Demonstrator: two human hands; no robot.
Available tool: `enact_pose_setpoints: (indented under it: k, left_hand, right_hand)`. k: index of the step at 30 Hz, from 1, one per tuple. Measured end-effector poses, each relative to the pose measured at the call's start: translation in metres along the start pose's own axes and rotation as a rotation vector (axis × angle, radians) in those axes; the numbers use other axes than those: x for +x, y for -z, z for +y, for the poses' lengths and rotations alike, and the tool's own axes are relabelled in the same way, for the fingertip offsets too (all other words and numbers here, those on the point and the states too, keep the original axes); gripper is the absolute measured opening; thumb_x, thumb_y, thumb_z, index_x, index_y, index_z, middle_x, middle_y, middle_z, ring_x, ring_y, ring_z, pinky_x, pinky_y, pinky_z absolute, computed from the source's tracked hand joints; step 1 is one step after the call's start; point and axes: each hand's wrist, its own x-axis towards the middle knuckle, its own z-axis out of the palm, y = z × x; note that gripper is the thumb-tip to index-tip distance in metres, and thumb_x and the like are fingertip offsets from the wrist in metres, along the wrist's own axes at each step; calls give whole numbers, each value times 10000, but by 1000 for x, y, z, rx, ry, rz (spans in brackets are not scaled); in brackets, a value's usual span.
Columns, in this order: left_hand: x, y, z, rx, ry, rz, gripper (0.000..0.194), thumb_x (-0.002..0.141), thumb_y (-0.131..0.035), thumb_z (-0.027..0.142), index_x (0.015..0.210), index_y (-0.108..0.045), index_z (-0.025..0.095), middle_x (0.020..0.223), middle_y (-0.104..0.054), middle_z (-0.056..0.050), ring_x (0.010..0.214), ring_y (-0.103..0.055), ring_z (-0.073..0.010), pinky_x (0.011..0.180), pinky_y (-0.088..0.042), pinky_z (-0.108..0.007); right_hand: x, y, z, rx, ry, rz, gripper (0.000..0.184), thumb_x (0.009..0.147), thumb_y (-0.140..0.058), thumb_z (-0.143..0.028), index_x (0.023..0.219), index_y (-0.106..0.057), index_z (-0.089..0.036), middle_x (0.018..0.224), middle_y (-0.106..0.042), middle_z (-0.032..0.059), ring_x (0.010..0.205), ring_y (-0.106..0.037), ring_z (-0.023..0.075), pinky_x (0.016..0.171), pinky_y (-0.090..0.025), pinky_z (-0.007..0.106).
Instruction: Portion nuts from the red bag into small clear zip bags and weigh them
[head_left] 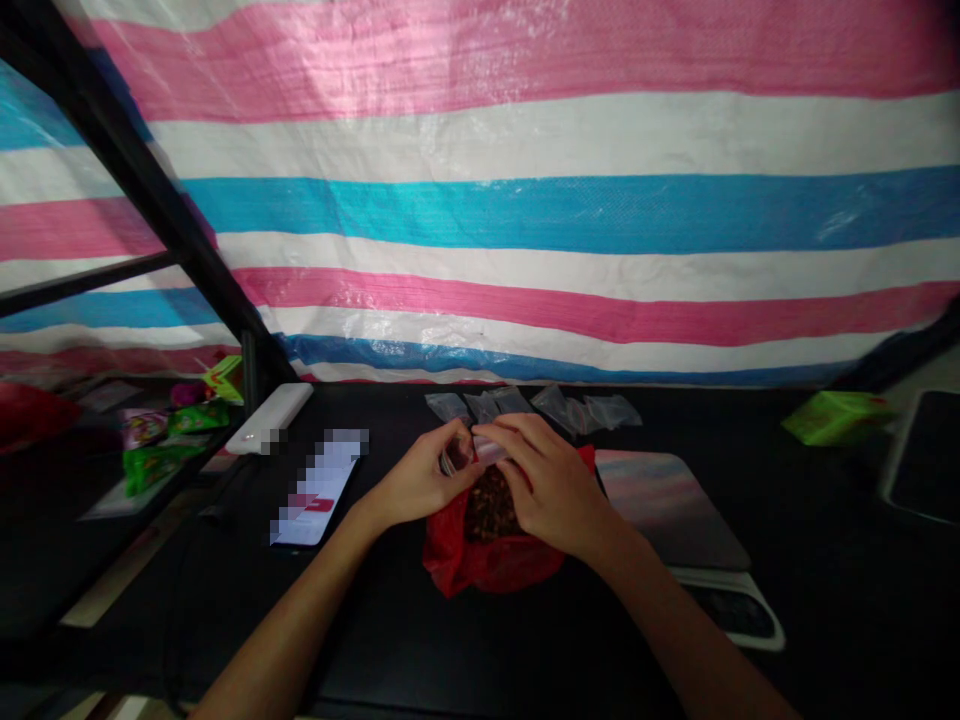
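Observation:
Both hands meet above an open red plastic bag that holds loose brown dried bits. Between their fingers is a small clear plastic bag, seen partly. My left hand pinches its left side with thumb and fingers. Curled over its right side, my right hand grips it with the fingertips. What is inside the small bag cannot be made out. Several more clear plastic bags lie in a row behind the hands. To the right of the red bag sits a flat scale with a shiny plate.
A phone with a lit screen lies left of my left hand, near a white oblong device. Green packets are at far left. A green box stands at right. Striped plastic sheeting hangs behind the black table.

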Motion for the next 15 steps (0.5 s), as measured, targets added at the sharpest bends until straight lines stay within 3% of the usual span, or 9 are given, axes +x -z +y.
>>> enact_pose_setpoints:
  k: [5,8,12,15]
  left_hand:
    - [-15,33,13,97,248,-347,393,882,-656,559,950,-517,199,795,-524,35,680,-460,-122,583,-373,-234]
    - [-24,42,17,150,345,-532,484,835,-694,604,1038,-507,206,812,-577,28,666,-502,-125,569,-377,-234]
    - [-24,34,11,120,339,-545,488,772,-782,429,1087,-468,229,833,-609,40,654,-554,-119,545,-401,-214]
    - [-15,21,-4,-22,372,-432,312,833,-659,298,1051,-446,229,728,-554,77,516,-512,-90,473,-382,-197]
  right_hand:
    - [-7,8,21,-31,-55,-299,470,771,-561,32,1132,-693,-238,1138,-667,51,1086,-579,236,988,-468,387]
    - [-10,8,24,-81,-103,-346,479,726,-575,24,1114,-693,-231,1131,-667,53,1075,-576,232,977,-441,375]
    - [-11,9,22,-180,-171,-377,440,725,-594,-25,1102,-699,-225,1101,-663,72,1109,-551,256,989,-406,392]
    - [-14,12,22,-234,-213,-387,367,747,-628,-84,1083,-710,-209,1081,-663,96,1109,-543,281,1025,-378,427]
